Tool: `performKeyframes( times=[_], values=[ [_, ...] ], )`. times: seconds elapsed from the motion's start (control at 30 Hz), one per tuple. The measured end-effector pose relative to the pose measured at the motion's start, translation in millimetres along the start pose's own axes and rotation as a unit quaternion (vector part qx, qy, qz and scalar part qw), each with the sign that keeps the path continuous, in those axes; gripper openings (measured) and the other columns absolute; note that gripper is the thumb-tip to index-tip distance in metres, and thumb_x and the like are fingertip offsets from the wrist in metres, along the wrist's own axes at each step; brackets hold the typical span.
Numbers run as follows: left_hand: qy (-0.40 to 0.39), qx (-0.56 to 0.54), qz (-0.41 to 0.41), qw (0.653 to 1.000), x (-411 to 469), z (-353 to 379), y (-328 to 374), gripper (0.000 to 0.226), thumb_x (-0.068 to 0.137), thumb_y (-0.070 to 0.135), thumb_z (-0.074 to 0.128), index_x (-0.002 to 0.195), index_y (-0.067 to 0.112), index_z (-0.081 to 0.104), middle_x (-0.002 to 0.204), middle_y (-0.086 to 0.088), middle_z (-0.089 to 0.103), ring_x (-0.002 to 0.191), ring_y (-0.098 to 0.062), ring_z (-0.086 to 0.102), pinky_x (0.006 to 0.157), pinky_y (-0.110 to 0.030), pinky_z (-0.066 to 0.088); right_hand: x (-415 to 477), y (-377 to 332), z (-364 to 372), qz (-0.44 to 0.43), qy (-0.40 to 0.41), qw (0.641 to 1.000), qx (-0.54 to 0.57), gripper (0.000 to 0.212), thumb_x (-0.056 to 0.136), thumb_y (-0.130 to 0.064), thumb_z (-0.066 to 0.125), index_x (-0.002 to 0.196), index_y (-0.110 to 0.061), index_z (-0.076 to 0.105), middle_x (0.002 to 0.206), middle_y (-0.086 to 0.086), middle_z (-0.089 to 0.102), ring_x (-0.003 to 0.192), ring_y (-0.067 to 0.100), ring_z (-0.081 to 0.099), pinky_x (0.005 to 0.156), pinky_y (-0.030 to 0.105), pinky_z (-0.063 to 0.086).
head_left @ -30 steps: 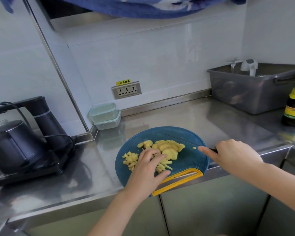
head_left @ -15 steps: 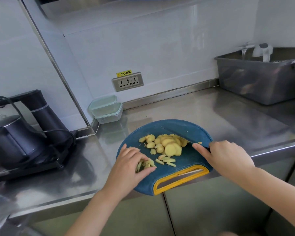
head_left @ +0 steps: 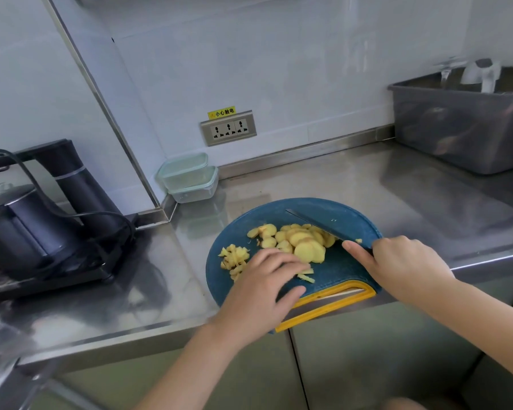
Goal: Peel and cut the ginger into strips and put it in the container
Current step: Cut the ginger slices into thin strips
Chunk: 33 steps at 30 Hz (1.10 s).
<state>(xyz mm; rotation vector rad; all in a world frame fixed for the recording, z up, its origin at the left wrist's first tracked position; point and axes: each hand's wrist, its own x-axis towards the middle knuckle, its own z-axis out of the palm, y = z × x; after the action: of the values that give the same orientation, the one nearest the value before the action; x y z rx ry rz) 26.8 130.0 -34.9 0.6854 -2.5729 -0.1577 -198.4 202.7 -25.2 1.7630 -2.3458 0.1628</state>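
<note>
A round blue cutting board (head_left: 341, 270) with a yellow handle lies at the counter's front edge. On it are a heap of round ginger slices (head_left: 299, 241) and a small pile of ginger strips (head_left: 233, 258) to the left. My right hand (head_left: 397, 267) grips a dark knife (head_left: 314, 224), forefinger along its spine, blade flat behind the slices. My left hand (head_left: 264, 288) lies over the board with fingers stretched toward a few strips (head_left: 307, 275) near the slices.
Two stacked clear containers (head_left: 188, 177) with pale green lids stand in the back corner. A black electric kettle set (head_left: 42, 214) occupies the left counter. A grey plastic tub (head_left: 462, 125) sits at the back right. A wall socket (head_left: 228, 128) is above the counter.
My left hand pushed some strips to the board's left side and has come back right toward the slices. The knife stayed by the slices. The camera view shifted left and down.
</note>
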Motion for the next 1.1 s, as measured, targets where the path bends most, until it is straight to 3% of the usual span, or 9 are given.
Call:
performKeyframes(
  times=[0.2, 0.3, 0.47, 0.63, 0.73, 0.83, 0.93, 1.03, 1.1],
  values=[
    [-0.034, 0.018, 0.052, 0.998, 21, 7, -1, 0.033, 0.094, 0.037, 0.044, 0.116, 0.027, 0.066, 0.112, 0.015, 0.064, 0.109, -0.004, 0.044, 0.099, -0.022, 0.032, 2, 2, 1, -0.009, -0.017, 0.999, -0.033, 0.068, 0.089, -0.064, 0.007, 0.096, -0.02, 0.058, 0.064, -0.004, 0.046, 0.048, 0.01, 0.038, 0.04, 0.021, 0.024],
    [-0.001, 0.056, 0.059, 0.997, 18, 4, -15, 0.031, 0.092, 0.041, 0.046, 0.1, 0.024, 0.071, 0.096, 0.014, 0.067, 0.098, -0.004, 0.048, 0.094, -0.025, 0.04, 2, 3, 3, 0.0, -0.01, 1.0, 0.001, 0.077, 0.076, -0.067, -0.003, 0.082, -0.018, 0.056, 0.063, -0.003, 0.049, 0.05, 0.012, 0.045, 0.043, 0.022, 0.03],
    [0.071, 0.152, 0.011, 0.986, -2, -6, -53, 0.032, 0.089, 0.035, 0.044, 0.084, 0.021, 0.072, 0.085, 0.011, 0.067, 0.095, -0.008, 0.049, 0.111, -0.028, 0.019, 1, 2, 4, 0.014, -0.003, 0.999, 0.035, 0.073, 0.083, -0.07, 0.004, 0.069, -0.017, 0.052, 0.064, -0.001, 0.055, 0.058, 0.016, 0.056, 0.049, 0.023, 0.039],
    [0.106, 0.141, -0.051, 0.983, -10, -18, -53, 0.042, 0.093, 0.033, 0.037, 0.105, 0.014, 0.073, 0.107, 0.001, 0.069, 0.115, -0.021, 0.053, 0.113, -0.029, 0.017, 0, 2, 1, 0.013, -0.006, 0.999, 0.045, 0.075, 0.075, -0.069, 0.0, 0.071, -0.017, 0.053, 0.064, -0.001, 0.055, 0.059, 0.016, 0.058, 0.048, 0.023, 0.04],
    [0.086, 0.103, -0.107, 0.985, -10, -17, -41, 0.055, 0.093, 0.052, 0.031, 0.133, 0.021, 0.054, 0.137, 0.003, 0.051, 0.136, -0.016, 0.028, 0.116, -0.03, 0.019, 0, 1, 0, 0.013, -0.013, 0.999, 0.039, 0.075, 0.075, -0.069, -0.001, 0.073, -0.017, 0.053, 0.065, -0.002, 0.055, 0.058, 0.015, 0.057, 0.047, 0.022, 0.037],
    [0.006, 0.108, -0.204, 0.973, -11, -11, -43, 0.076, 0.086, 0.069, 0.036, 0.149, 0.031, 0.02, 0.156, 0.007, 0.015, 0.144, -0.015, -0.003, 0.118, -0.034, 0.004, -1, -1, -2, 0.011, -0.024, 0.999, 0.023, 0.078, 0.072, -0.068, -0.004, 0.08, -0.018, 0.056, 0.065, -0.003, 0.053, 0.056, 0.014, 0.053, 0.044, 0.021, 0.033],
    [0.035, 0.094, -0.228, 0.969, -5, -7, -48, 0.072, 0.088, 0.062, 0.042, 0.146, 0.022, 0.029, 0.152, 0.001, 0.026, 0.142, -0.018, 0.01, 0.118, -0.035, 0.009, 3, 2, -4, 0.022, -0.055, 0.998, 0.036, 0.087, 0.073, -0.068, -0.004, 0.105, -0.021, 0.062, 0.068, -0.003, 0.05, 0.057, 0.013, 0.05, 0.047, 0.021, 0.032],
    [0.078, 0.1, -0.221, 0.967, 9, -10, -45, 0.072, 0.089, 0.065, 0.023, 0.139, 0.018, 0.042, 0.138, 0.0, 0.046, 0.131, -0.018, 0.033, 0.117, -0.035, 0.01, 11, 8, -6, 0.071, -0.097, 0.986, 0.115, 0.066, 0.097, -0.058, 0.016, 0.132, -0.014, 0.049, 0.074, -0.001, 0.048, 0.063, 0.013, 0.051, 0.055, 0.024, 0.04],
    [0.081, 0.059, -0.23, 0.968, 19, -15, -41, 0.075, 0.088, 0.067, 0.012, 0.138, 0.02, 0.043, 0.135, 0.001, 0.048, 0.13, -0.015, 0.034, 0.117, -0.033, 0.01, 15, 12, -9, 0.098, -0.121, 0.969, 0.193, 0.069, 0.098, -0.056, 0.021, 0.11, 0.004, 0.053, 0.071, 0.002, 0.048, 0.063, 0.014, 0.05, 0.065, 0.028, 0.043]
  ],
)
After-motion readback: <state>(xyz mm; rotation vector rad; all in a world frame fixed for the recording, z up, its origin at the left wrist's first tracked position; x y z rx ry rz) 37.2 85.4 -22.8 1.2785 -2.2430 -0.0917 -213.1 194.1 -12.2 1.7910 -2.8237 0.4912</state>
